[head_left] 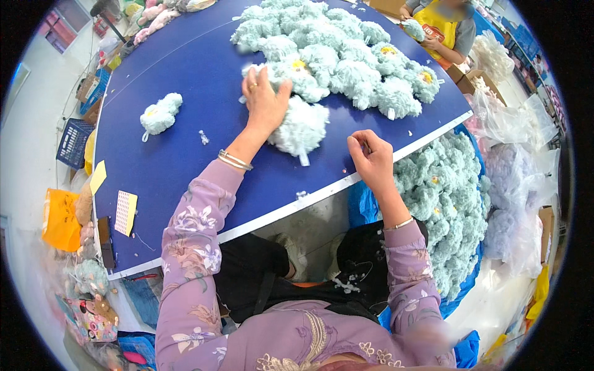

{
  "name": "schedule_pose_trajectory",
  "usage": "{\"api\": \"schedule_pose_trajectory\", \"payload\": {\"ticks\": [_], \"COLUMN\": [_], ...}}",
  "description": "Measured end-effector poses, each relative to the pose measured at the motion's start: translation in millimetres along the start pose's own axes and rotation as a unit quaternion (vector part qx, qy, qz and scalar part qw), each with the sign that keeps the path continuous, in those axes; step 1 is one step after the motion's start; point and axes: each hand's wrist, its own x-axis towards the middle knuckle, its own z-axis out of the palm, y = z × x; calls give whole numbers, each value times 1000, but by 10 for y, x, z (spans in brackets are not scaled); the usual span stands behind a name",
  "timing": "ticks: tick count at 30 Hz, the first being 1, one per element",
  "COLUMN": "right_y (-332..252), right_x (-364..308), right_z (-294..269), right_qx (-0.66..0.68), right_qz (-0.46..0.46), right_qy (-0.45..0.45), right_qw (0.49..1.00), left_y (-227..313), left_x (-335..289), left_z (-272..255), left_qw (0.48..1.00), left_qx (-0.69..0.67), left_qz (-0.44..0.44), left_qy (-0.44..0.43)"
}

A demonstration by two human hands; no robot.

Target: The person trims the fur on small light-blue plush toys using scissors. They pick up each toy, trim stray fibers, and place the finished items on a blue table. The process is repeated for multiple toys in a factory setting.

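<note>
My left hand [266, 102] rests over a pale blue-green fluffy plush toy [302, 128], its fingers curled into the fur and thumb spread to the side. A small white tag hangs from the toy's near end. Part of the fur under my palm is hidden. By the table's near edge, my right hand [373, 157] is closed in a pinch. Something small and dark shows between its fingers, too hidden to name. Just beyond my left hand lies a large pile of similar plush toys [318, 59], several with yellow-orange patches.
A single plush toy [162, 115] lies to the left on the blue table [204, 68]. A dotted sheet [126, 213] is near the left edge. A blue-lined container of plush toys [442, 210] stands right of my lap. Across the table, a co-worker [442, 31] handles another toy.
</note>
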Motion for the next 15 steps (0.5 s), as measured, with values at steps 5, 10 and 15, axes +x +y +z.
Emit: {"api": "schedule_pose_trajectory", "payload": {"ticks": [5,10,15], "right_y": [117,52,105], "right_x": [-47,-39,-16], "right_z": [-39,-24,29], "right_qx": [19,17,44], "right_qz": [-16,-18,-7], "right_qy": [12,15,20], "right_qw": [1000,1000,999], "left_y": [-240,-1627,-1927], "left_x": [273,474,6], "left_z": [-837,-1648,-1872], "left_qw": [985,930,968], "left_qx": [97,329,193], "left_qz": [144,-164,-128], "left_qy": [-2,-18,-95]}}
